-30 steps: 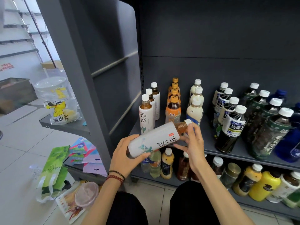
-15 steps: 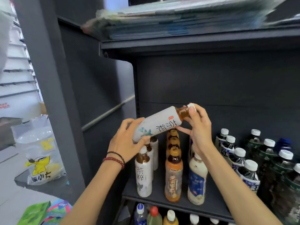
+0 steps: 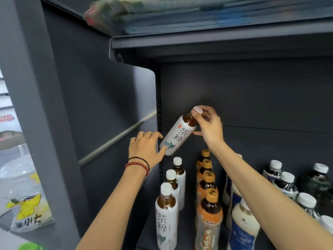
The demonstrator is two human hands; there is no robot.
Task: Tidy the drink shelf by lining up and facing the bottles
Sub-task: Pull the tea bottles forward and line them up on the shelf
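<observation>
So both hands are up inside the dark grey shelf bay (image 3: 252, 98), in front of its back panel. The right hand (image 3: 209, 127) has its fingers curled round the neck and white cap of a white-label tea bottle (image 3: 177, 136). The bottle is in the air, tilted, cap pointing up toward the right hand. The left hand (image 3: 146, 147) steadies the bottom end, with the thumb under the base and the index fingertip on the side. It's a light pinch more than a full grab.

Bottle count on the shelf board below the hands:
- Dark bottles with white caps (image 3: 288, 183), out past the right forearm: I can count five caps. The edge of the frame cuts the group off.
- Orange-capped bottles (image 3: 209, 212), under the right wrist: four, in a line front to back.
- Matching white-label teas (image 3: 166, 219), straight under the held one: three, in a line.
- Milky bottles with blue labels (image 3: 243, 224): at least two. The right forearm crosses over that row, so I can't tell the full number.

Other stuff: there's a blurry stack of flat packs (image 3: 162, 13) on the shelf above the hands. A clear bag with a yellow cartoon bird (image 3: 27, 206) is off beyond the left arm. A red bead bracelet and a black one (image 3: 138, 166) are on the left wrist.
</observation>
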